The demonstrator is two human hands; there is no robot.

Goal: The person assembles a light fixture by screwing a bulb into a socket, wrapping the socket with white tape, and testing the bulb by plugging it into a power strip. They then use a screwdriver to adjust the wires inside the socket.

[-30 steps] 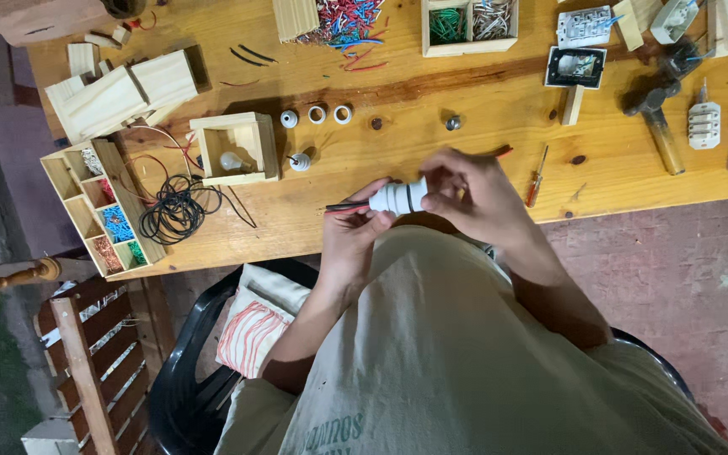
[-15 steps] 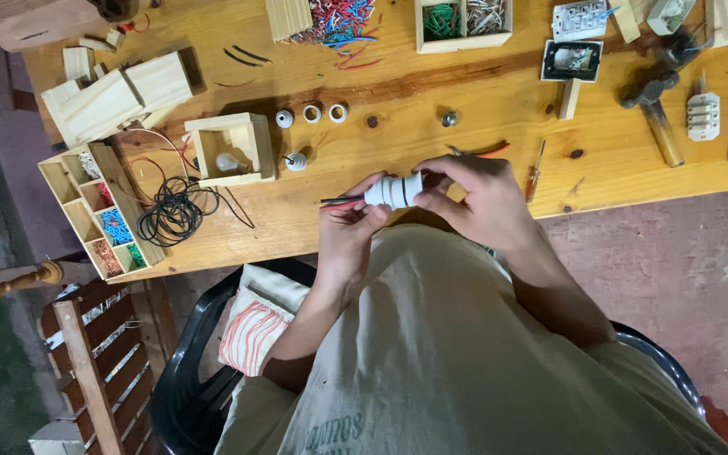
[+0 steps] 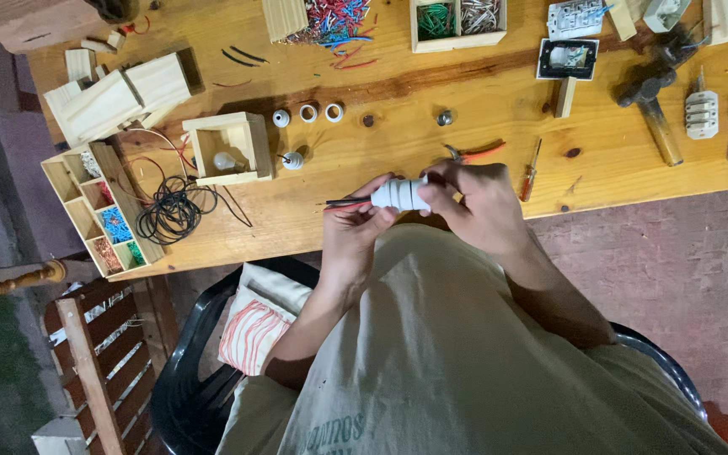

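Wooden workbench (image 3: 465,93) fills the upper view, with both hands at its near edge much as half a second ago, barely shifted. Left hand (image 3: 355,236) pinches the red and black wires (image 3: 345,203) while right hand (image 3: 478,202) grips the white ribbed lamp socket (image 3: 399,194) between them. Fingers hide the socket's right end, and the wire ends are too thin to make out.

I see a white ribbed lamp socket (image 3: 399,194), a short cylinder with ridges around its body, lying on its side in the air just above the near edge of the surface (image 3: 381,152). Thin red and black wires (image 3: 349,202) stick out of its left end (they run roughly level). Its right end is covered, so I cannot tell its shape there.
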